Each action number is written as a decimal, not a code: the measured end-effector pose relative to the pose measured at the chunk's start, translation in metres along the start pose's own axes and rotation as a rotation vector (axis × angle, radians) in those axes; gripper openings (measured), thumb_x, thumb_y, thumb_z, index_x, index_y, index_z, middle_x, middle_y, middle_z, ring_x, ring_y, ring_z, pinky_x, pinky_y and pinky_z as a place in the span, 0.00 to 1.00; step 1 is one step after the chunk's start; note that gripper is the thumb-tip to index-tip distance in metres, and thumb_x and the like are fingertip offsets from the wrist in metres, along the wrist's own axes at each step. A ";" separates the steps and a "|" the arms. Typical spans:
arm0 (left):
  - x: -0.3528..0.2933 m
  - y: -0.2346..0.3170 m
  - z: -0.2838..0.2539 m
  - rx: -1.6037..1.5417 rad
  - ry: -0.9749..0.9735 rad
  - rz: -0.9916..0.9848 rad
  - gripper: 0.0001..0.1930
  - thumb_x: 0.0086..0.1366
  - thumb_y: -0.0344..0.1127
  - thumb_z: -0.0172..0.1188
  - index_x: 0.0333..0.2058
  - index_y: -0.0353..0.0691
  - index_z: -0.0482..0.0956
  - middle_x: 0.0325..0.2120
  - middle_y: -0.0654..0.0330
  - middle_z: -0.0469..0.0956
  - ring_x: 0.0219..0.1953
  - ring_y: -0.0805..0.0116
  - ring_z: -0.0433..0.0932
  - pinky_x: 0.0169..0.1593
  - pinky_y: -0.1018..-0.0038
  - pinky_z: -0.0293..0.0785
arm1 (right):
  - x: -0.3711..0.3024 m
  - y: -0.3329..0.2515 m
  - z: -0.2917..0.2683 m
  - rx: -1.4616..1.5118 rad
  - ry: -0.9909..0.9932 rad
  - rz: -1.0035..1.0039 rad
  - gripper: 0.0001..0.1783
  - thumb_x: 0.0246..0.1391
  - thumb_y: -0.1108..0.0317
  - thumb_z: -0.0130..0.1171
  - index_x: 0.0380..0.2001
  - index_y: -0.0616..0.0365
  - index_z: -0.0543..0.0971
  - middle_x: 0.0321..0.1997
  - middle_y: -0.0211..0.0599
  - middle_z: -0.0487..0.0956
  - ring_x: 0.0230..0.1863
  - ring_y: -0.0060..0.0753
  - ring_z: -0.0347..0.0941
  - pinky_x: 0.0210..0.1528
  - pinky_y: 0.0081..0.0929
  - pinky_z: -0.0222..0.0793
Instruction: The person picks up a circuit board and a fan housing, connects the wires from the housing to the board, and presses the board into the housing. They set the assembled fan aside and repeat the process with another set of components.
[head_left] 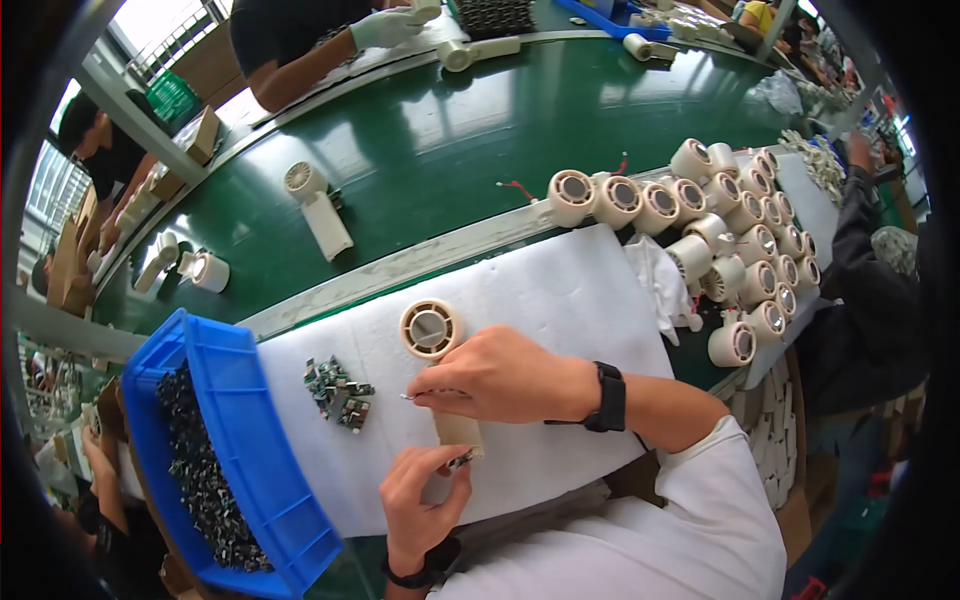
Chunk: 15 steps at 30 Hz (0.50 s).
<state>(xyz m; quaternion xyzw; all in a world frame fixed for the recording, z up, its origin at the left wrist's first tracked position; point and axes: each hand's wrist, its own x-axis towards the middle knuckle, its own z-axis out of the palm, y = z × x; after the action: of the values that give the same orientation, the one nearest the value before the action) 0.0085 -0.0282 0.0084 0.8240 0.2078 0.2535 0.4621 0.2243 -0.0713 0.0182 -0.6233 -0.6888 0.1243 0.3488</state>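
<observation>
A cream handheld fan housing with a round slotted head [431, 329] lies on white foam sheeting [540, 290] in front of me. Its handle [458, 428] points toward me, partly covered by my hands. My left hand [428, 495] pinches a small circuit board [461, 460] at the handle's near end. Above the handle, my right hand [500, 375] is closed, thumb and finger pressed together; a tiny pale tip sticks out at the left, but what it belongs to is unclear. Left of the fan lies a small pile of green circuit boards [338, 392].
A blue bin [262, 455] full of small dark boards stands at the left. Many cream fan heads [740, 215] crowd the right, beside a white cloth [660, 285]. Beyond runs a green conveyor [420, 130] carrying a few fans [318, 210]. Other people work around it.
</observation>
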 end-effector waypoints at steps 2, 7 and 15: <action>-0.001 -0.002 -0.001 0.027 -0.005 0.007 0.16 0.50 0.19 0.69 0.39 0.39 0.85 0.30 0.57 0.83 0.27 0.64 0.78 0.35 0.71 0.75 | 0.002 -0.001 0.000 0.120 0.008 0.018 0.10 0.61 0.58 0.63 0.34 0.51 0.84 0.24 0.36 0.81 0.29 0.43 0.80 0.29 0.38 0.73; 0.000 -0.004 0.000 0.035 0.002 0.019 0.16 0.49 0.20 0.69 0.39 0.40 0.85 0.31 0.58 0.84 0.26 0.64 0.77 0.34 0.71 0.74 | 0.000 0.006 -0.001 0.315 0.026 0.065 0.11 0.62 0.58 0.64 0.36 0.54 0.84 0.18 0.35 0.76 0.19 0.37 0.73 0.24 0.32 0.66; 0.000 0.000 0.001 0.019 0.003 0.027 0.15 0.49 0.18 0.67 0.38 0.37 0.84 0.27 0.57 0.82 0.27 0.65 0.76 0.34 0.73 0.73 | -0.002 0.004 -0.010 0.425 -0.059 0.180 0.11 0.62 0.60 0.64 0.38 0.55 0.86 0.15 0.32 0.71 0.15 0.28 0.66 0.22 0.29 0.60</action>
<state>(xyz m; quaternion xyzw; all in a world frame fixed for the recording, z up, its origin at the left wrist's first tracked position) 0.0087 -0.0288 0.0076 0.8308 0.1999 0.2589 0.4503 0.2334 -0.0751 0.0224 -0.5908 -0.5986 0.3152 0.4396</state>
